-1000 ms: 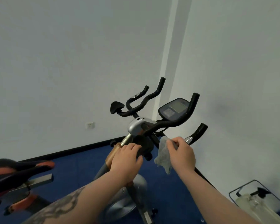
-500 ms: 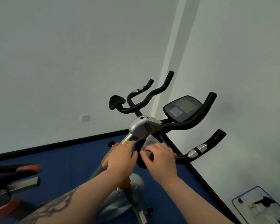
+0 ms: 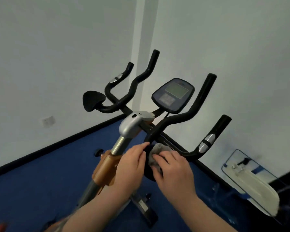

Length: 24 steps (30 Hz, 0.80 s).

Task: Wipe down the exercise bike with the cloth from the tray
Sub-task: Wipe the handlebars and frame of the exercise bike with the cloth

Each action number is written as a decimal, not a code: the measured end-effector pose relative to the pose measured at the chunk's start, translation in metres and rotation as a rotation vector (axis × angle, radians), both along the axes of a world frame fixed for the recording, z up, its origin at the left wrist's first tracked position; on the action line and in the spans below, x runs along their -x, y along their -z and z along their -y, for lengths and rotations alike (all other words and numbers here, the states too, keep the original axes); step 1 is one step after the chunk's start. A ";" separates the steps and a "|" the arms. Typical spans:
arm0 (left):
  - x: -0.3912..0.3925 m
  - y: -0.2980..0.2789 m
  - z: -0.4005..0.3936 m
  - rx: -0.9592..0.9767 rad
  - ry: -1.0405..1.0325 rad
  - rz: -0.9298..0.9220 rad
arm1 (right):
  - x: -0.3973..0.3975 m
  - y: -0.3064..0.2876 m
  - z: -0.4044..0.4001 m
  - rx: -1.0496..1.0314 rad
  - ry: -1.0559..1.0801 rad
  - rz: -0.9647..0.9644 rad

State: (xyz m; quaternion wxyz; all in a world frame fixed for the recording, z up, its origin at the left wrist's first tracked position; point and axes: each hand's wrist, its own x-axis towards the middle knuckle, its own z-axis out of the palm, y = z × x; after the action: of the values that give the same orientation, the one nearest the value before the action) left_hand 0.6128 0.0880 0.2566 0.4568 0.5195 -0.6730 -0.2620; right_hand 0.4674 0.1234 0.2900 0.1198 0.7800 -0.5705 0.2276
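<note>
Left hand (image 3: 131,166) at bike (image 3: 132,126) post, fingers curled loosely, fingertips touching black pad (image 3: 148,149) below handlebars (image 3: 179,118); firm grasp or mere rest, cannot tell. Right hand (image 3: 172,171) just beside it, fingers bent over grey cloth (image 3: 159,149), pressing cloth against same black pad. Clear tray (image 3: 231,158) on blue floor (image 3: 40,181) far right, by wall.
</note>
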 end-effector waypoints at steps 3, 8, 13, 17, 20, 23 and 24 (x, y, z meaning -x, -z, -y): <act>-0.010 0.005 0.001 -0.023 0.109 -0.103 | -0.003 -0.004 -0.012 -0.055 0.037 -0.089; -0.027 0.006 0.009 -0.063 0.264 -0.206 | -0.007 -0.019 -0.005 -0.061 0.108 0.246; -0.037 0.008 0.021 -0.113 0.263 -0.230 | -0.033 -0.003 -0.005 -0.073 0.079 0.122; -0.038 0.010 0.021 -0.123 0.274 -0.255 | -0.010 0.005 -0.024 -0.118 -0.093 -0.001; -0.033 0.012 0.019 -0.140 0.305 -0.299 | -0.017 0.000 -0.018 -0.078 -0.098 0.088; -0.028 0.014 0.018 -0.142 0.296 -0.320 | -0.037 0.008 -0.012 -0.009 -0.020 0.072; -0.028 0.014 0.017 -0.139 0.294 -0.320 | -0.037 0.011 -0.014 -0.004 -0.019 0.035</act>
State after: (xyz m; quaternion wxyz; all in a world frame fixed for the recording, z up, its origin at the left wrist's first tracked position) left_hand 0.6408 0.0709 0.2426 0.4777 0.3980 -0.6407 -0.4503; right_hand 0.5040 0.1378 0.2790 0.1060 0.7814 -0.5657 0.2413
